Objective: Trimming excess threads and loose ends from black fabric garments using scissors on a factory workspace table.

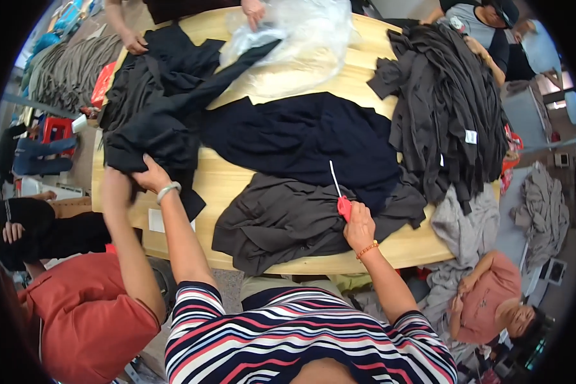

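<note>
My left hand (152, 175), a pale bangle at its wrist, grips the lower edge of a black garment (157, 137) at the left of the table. Just left of it, a co-worker's bare forearm (123, 224) reaches up to the same garment, its hand blurred. In my right hand (360, 225) are red-handled scissors (344, 206), their narrow pale blades pointing up and away over the cloth. Beneath the blades lies a dark navy garment (301, 131). A crumpled dark grey garment (281, 221) lies nearer me, beside and under my right hand.
Many dark grey garments (445, 109) are heaped at the table's right. A clear plastic sheet (301, 45) covers the far middle of the wooden table (201, 192). Across the table, another person's hands (253, 13) reach in. Co-workers stand or sit close on both sides.
</note>
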A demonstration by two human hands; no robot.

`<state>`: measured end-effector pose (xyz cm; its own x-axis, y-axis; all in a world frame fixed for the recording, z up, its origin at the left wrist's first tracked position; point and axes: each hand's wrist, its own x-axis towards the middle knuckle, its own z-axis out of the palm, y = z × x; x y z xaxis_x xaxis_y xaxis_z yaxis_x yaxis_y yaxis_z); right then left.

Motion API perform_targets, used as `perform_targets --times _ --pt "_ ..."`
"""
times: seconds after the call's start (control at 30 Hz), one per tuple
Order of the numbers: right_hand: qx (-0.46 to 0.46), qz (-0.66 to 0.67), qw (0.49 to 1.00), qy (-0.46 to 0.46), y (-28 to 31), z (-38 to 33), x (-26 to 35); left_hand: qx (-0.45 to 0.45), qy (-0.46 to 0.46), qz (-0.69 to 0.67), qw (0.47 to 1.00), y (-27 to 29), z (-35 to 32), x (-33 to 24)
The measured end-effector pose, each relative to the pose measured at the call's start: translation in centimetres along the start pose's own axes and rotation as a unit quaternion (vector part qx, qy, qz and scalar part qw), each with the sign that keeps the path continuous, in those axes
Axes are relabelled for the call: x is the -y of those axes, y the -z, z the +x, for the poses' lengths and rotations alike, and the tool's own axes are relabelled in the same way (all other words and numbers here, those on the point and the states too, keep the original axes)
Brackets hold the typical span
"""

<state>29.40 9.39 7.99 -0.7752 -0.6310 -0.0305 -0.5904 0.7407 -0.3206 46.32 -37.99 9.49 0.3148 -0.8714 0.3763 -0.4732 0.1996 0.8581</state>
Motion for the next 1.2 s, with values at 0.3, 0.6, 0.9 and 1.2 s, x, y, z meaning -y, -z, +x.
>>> perform_targets --times 0.3,0.6,0.9,1.2 --pt "0.012 -0.002 1.000 -0.011 -0.4 -1.0 0.1 0.540 -0.496 0.206 0.648 -5.5 -18.5 -9.1" --pt "-0.014 0.020 0.999 -0.031 -0.7 -1.5 -0.2 0.490 -0.004 -0.191 0.851 -4.6 -19.1 -8.7" --pt "-0.008 -0.016 1.000 0.011 -0.5 -1.7 -0.2 0.347 0.067 -0.511 0.783 9.5 -11.2 -12.0" --pt "0.015 -0.013 0.994 0.110 -0.2 -4.6 0.9 0.082 0.201 -0.429 0.877 14.7 -5.7 -17.7"
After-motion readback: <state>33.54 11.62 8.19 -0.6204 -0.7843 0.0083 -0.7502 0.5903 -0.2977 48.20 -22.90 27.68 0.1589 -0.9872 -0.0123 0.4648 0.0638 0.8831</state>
